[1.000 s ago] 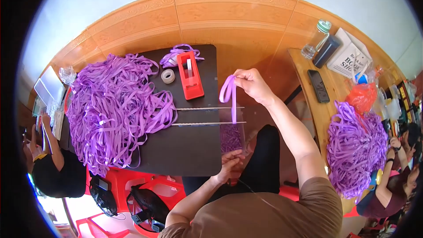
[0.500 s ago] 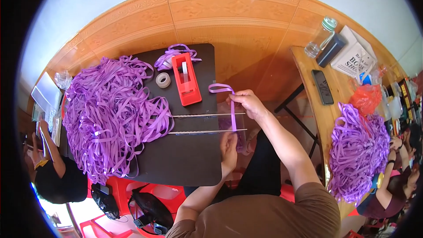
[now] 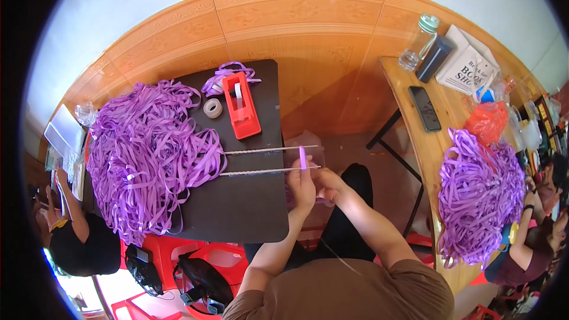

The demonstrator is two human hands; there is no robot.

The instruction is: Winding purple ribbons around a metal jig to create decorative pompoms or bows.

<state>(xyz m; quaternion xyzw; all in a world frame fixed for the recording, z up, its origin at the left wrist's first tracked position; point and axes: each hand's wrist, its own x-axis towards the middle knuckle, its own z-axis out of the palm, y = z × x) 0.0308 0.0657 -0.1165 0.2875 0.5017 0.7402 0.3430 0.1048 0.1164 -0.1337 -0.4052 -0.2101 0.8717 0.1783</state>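
Two thin, pale rods (image 3: 255, 172) run side by side from the dark table out past its right edge. A purple ribbon (image 3: 303, 157) lies across both rods near their free ends. Just below the lower rod, my left hand (image 3: 303, 189) is closed, its thumb against the ribbon's lower part. Beside it on the right, my right hand (image 3: 331, 185) has its fingers curled together near the lower rod's tip. What those fingers pinch is hidden. A large heap of purple ribbon (image 3: 148, 154) covers the left of the table and reaches the rods' other ends.
On the dark table (image 3: 237, 213) stand a red tape dispenser (image 3: 244, 121), a tape roll (image 3: 213, 108) and a small ribbon bundle (image 3: 228, 74). A wooden table (image 3: 400, 86) at right bears a phone (image 3: 425, 108), bottle (image 3: 418, 47) and ribbon heap (image 3: 480, 201). Other people sit at both sides.
My right hand has come down and left from the upper rod to beside my left hand. The ribbon's loose upper loop is gone from view; the ribbon now lies across the rods.
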